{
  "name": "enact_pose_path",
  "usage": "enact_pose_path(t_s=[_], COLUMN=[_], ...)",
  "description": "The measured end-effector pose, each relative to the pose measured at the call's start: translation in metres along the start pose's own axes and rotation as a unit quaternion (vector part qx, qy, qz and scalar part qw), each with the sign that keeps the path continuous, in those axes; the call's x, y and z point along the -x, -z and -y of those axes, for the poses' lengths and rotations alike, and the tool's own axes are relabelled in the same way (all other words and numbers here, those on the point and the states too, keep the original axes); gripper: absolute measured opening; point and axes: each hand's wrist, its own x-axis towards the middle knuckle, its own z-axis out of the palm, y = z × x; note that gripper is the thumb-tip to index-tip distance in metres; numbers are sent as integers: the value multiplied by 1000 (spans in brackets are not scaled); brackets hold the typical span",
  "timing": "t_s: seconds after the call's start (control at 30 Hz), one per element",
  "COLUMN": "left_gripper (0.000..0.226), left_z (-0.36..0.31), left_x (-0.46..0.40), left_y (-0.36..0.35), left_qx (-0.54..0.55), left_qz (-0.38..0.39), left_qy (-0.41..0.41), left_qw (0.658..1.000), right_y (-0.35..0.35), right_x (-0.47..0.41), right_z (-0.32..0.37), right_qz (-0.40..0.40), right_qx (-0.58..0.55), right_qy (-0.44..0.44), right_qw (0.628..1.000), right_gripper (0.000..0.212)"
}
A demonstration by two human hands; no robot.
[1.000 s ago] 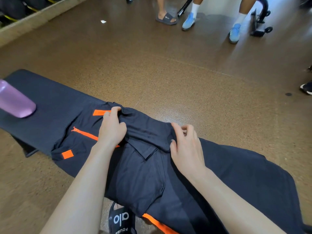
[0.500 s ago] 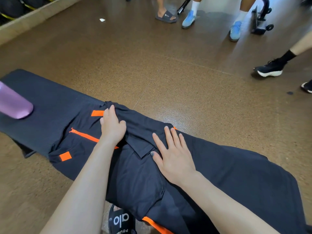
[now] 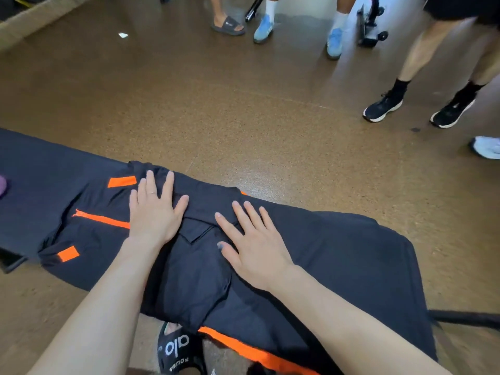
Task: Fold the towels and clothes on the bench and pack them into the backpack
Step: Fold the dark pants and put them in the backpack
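- Left hand [image 3: 154, 212] and right hand [image 3: 253, 249] press flat, fingers [image 3: 238, 211] spread wide and gripping nothing, on a dark garment with orange trim [image 3: 189, 272].
- The garment lies folded under both palms, draped across the black bench [image 3: 40, 169].
- Bystanders' feet [image 3: 382, 106] stand on the brown floor [image 3: 216, 104].

"alo" on slide sandal [image 3: 180, 350] (white print)

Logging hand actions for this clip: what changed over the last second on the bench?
Both hands let go of the pinched fold: the left hand and right hand now lie open and flat, pressing the dark garment. The purple bottle has slid towards the left frame edge. The garment stays on the bench.
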Motion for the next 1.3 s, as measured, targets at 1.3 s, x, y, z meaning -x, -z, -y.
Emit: enact_pose_path(t_s=[1.3], left_gripper=[27], left_z=[-323], left_x=[352], left_y=[-62], left_qx=[-193], left_qz=[11], left_qy=[-497], left_qw=[846], right_y=[46], right_x=[226], right_z=[-168], right_qz=[-96], right_qx=[-479], right_qy=[-481], right_qw=[729], right_gripper=[48])
